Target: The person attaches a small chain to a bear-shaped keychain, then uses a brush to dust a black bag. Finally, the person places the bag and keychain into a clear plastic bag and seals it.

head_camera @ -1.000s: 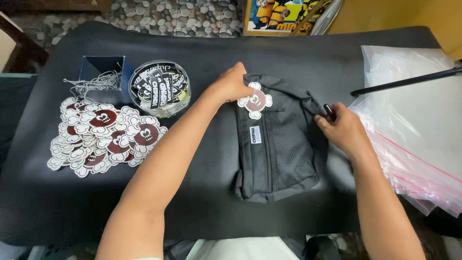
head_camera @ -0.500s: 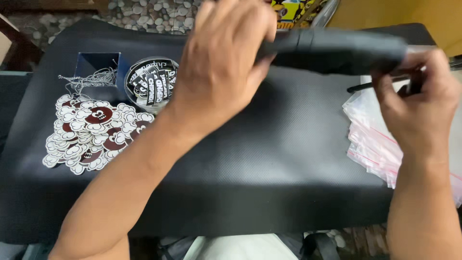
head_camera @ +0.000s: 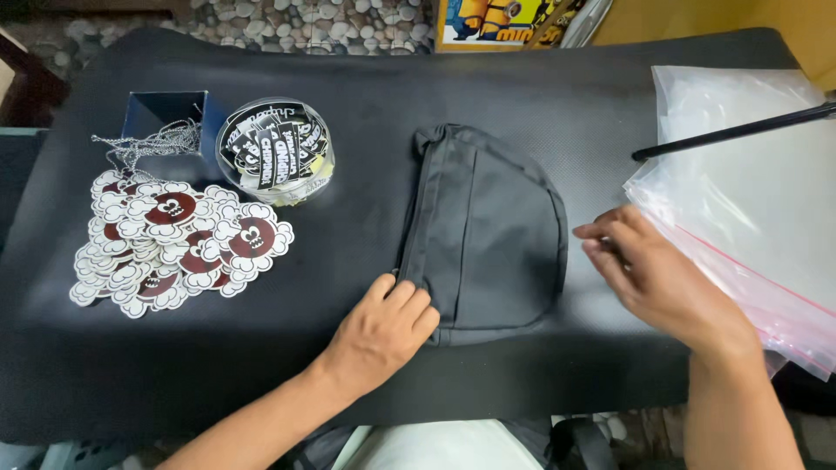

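A small black fabric bag [head_camera: 488, 231] lies flat in the middle of a black table mat [head_camera: 348, 365], plain side up. My left hand [head_camera: 383, 326] rests on the bag's lower left corner, fingers curled onto the fabric. My right hand [head_camera: 657, 278] hovers just right of the bag, fingers loosely bent, near the edge of a stack of clear zip bags [head_camera: 749, 200]. It seems to hold nothing.
At the left lies a pile of white and dark red flower-shaped tags [head_camera: 174, 239]. Behind it stand a dark blue box with ball chains [head_camera: 161, 126] and a round clear tub of black and white stickers [head_camera: 274, 150]. A thin black rod [head_camera: 740, 130] lies across the zip bags.
The bag was lifted up toward the camera, turned over and laid back down. The flower tag on it no longer shows. Both hands came down beside it.
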